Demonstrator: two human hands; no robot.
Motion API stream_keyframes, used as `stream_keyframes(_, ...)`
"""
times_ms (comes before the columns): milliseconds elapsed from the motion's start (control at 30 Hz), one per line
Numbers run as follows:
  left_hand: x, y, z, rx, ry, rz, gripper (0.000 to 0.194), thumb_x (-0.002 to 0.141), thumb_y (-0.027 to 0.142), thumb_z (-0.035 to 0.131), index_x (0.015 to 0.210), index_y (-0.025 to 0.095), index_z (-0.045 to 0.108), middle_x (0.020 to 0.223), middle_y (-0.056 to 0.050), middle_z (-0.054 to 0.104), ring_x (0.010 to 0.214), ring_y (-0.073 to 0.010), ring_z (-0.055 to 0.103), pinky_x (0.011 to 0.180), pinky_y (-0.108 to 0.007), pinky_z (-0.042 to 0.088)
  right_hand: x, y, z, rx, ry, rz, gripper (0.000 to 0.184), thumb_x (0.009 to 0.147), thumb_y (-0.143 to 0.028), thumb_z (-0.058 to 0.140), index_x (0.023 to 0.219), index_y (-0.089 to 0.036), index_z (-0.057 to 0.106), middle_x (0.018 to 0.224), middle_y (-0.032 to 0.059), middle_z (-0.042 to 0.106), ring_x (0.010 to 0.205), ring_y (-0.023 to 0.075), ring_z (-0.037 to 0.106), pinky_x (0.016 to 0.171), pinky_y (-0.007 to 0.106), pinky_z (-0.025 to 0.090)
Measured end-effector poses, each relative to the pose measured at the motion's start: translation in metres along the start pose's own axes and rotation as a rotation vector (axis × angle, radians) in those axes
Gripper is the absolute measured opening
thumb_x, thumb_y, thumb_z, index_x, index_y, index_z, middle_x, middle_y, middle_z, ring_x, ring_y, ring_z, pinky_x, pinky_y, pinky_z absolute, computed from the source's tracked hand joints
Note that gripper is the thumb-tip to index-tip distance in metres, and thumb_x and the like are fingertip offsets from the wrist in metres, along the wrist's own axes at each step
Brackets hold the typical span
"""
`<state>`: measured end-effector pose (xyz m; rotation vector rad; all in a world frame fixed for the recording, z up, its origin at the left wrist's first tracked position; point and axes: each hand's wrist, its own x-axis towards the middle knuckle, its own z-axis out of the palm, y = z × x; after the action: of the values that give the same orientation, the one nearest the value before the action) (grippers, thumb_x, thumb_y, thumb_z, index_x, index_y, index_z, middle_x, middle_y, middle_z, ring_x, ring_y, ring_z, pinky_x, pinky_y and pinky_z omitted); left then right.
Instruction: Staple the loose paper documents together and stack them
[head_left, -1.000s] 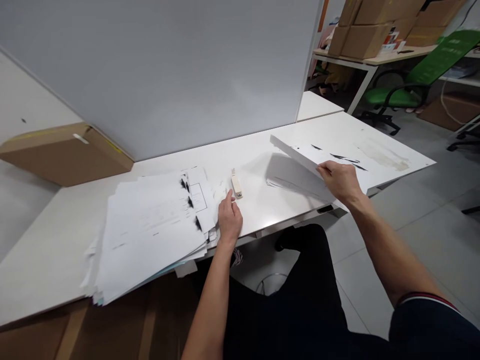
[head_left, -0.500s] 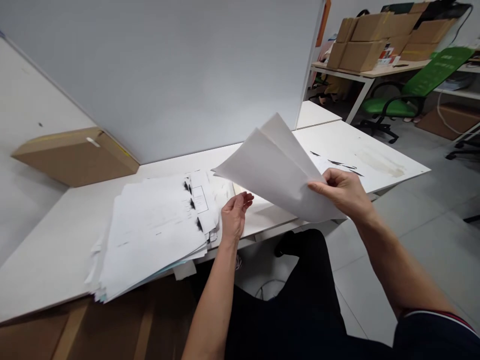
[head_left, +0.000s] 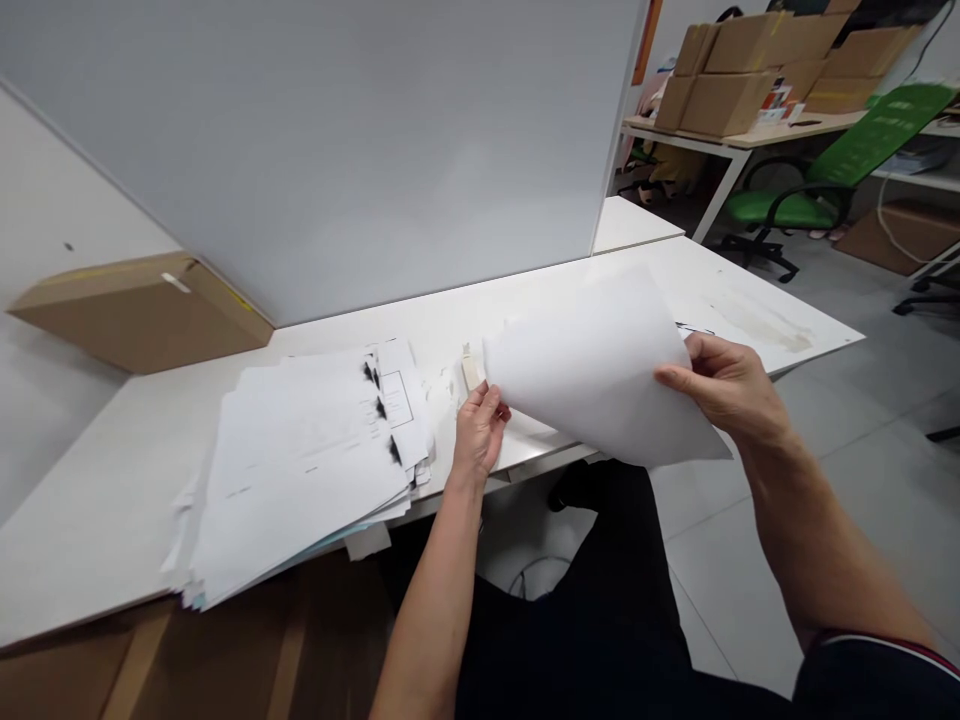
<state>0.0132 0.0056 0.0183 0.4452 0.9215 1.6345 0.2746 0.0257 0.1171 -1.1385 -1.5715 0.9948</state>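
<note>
White sheets of paper [head_left: 592, 370] are held up over the front of the desk, slightly bowed; how many lie together I cannot tell. My right hand [head_left: 727, 385] pinches their right edge between thumb and fingers. At the left corner, my left hand [head_left: 480, 425] has its thumb and fingers closed on the paper. Just beyond the left hand, a small cream-coloured object [head_left: 471, 368] rests on the desk, partly hidden. To the left lies a loose pile of papers [head_left: 300, 440], with black smudges along the right side and some printing.
The white desk [head_left: 97, 520] has a grey-white panel [head_left: 360, 150] along its back. A closed cardboard box [head_left: 150, 310] stands at the left rear. Behind to the right are a green chair [head_left: 787, 207] and a table stacked with cardboard boxes [head_left: 727, 100].
The sheets, fanned apart before, now overlap and lie lower and further right. My right hand moved right; my left hand, apart from the paper before, now closes on its left corner.
</note>
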Motion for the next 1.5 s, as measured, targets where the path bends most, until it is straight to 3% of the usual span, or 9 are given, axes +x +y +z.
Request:
stream_keyframes(267, -0.012, 0.014, -0.008, 0.025, 0.030, 0.056, 0.024, 0.057, 0.029, 0.080, 0.067, 0.015, 0.065, 0.071, -0.001, 0.068, 0.069, -0.0111, 0.062, 0.074, -0.027, 0.049, 0.044, 0.051, -0.028, -0.101, 0.216, 0.091, 0.028, 0.074, -0.048, 0.062, 0.069, -0.023, 0.053, 0.060, -0.0015, 0.052, 0.048, 0.0109, 0.043, 0.043, 0.023, 0.033)
stream_keyframes(467, -0.024, 0.024, -0.017, 0.186, 0.112, 0.031, 0.033, 0.049, 0.035, 0.083, 0.067, 0.012, 0.067, 0.056, -0.001, 0.064, 0.057, -0.0135, 0.061, 0.061, -0.028, 0.050, 0.104, 0.108, -0.054, -0.764, 0.321, 0.353, 0.018, 0.078, -0.030, 0.056, 0.082, -0.014, 0.062, 0.088, 0.0143, 0.065, 0.084, 0.0269, 0.058, 0.071, 0.037, 0.044)
stream_keyframes(600, -0.024, 0.024, -0.016, 0.184, 0.180, 0.027, 0.033, 0.043, 0.031, 0.085, 0.055, 0.012, 0.061, 0.051, 0.001, 0.061, 0.048, -0.0081, 0.054, 0.053, -0.022, 0.047, 0.092, 0.095, -0.032, -0.987, 0.334, 0.179, 0.037, 0.084, -0.034, 0.052, 0.111, -0.009, 0.056, 0.118, 0.0242, 0.056, 0.108, 0.0339, 0.051, 0.086, 0.045, 0.040)
stream_keyframes(800, -0.025, 0.027, -0.015, 0.193, 0.167, 0.040, 0.033, 0.046, 0.028, 0.085, 0.064, 0.012, 0.063, 0.061, 0.000, 0.066, 0.056, -0.0102, 0.060, 0.061, -0.024, 0.050, 0.033, 0.067, 0.031, -0.476, -0.312, 0.316, 0.051, 0.087, -0.058, 0.038, 0.082, -0.015, 0.064, 0.084, 0.0109, 0.068, 0.068, 0.0205, 0.063, 0.064, 0.032, 0.048)
stream_keyframes(933, -0.037, 0.039, -0.015, 0.195, 0.026, 0.075, 0.035, 0.056, 0.032, 0.081, 0.084, 0.015, 0.066, 0.079, -0.004, 0.071, 0.071, -0.0155, 0.065, 0.072, -0.029, 0.053, 0.013, 0.070, 0.053, -0.378, -0.327, 0.260, 0.046, 0.083, -0.058, 0.048, 0.105, -0.021, 0.064, 0.103, 0.0082, 0.067, 0.084, 0.0222, 0.063, 0.078, 0.035, 0.048)
stream_keyframes(1033, -0.048, 0.052, -0.015, 0.203, -0.038, 0.154, 0.037, 0.061, 0.033, 0.078, 0.092, 0.019, 0.064, 0.087, -0.004, 0.071, 0.077, -0.0166, 0.066, 0.073, -0.030, 0.054, 0.007, 0.068, 0.062, -0.098, -0.333, 0.387, 0.055, 0.080, -0.055, 0.056, 0.123, -0.021, 0.055, 0.120, 0.0106, 0.060, 0.091, 0.0213, 0.062, 0.081, 0.034, 0.049)
stream_keyframes(1200, -0.056, 0.070, -0.011, 0.298, -0.081, 0.373, 0.028, 0.068, 0.032, 0.074, 0.088, 0.020, 0.060, 0.081, 0.000, 0.069, 0.073, -0.0127, 0.065, 0.072, -0.027, 0.054, 0.006, 0.046, 0.075, 0.517, -0.558, 0.518, 0.051, 0.069, -0.047, 0.072, 0.111, -0.019, 0.062, 0.099, 0.0083, 0.069, 0.078, 0.0187, 0.065, 0.068, 0.030, 0.053)
stream_keyframes(1267, -0.057, 0.078, -0.007, 0.336, -0.077, 0.492, 0.022, 0.070, 0.029, 0.072, 0.084, 0.020, 0.058, 0.080, 0.002, 0.068, 0.073, -0.0107, 0.063, 0.075, -0.026, 0.053, 0.010, 0.032, 0.079, 0.626, -0.551, 0.460, 0.046, 0.064, -0.041, 0.077, 0.103, -0.019, 0.065, 0.092, 0.0067, 0.071, 0.074, 0.0183, 0.066, 0.068, 0.031, 0.053)
stream_keyframes(1500, -0.061, 0.111, 0.004, 0.594, 0.120, 0.943, 0.024, 0.073, 0.034, 0.070, 0.081, 0.018, 0.055, 0.076, 0.003, 0.060, 0.076, -0.0102, 0.060, 0.080, -0.027, 0.050, 0.030, -0.013, 0.088, 0.628, -0.170, -0.049, 0.034, 0.064, -0.031, 0.079, 0.093, -0.025, 0.064, 0.091, -0.0003, 0.070, 0.090, 0.0201, 0.064, 0.086, 0.039, 0.051)
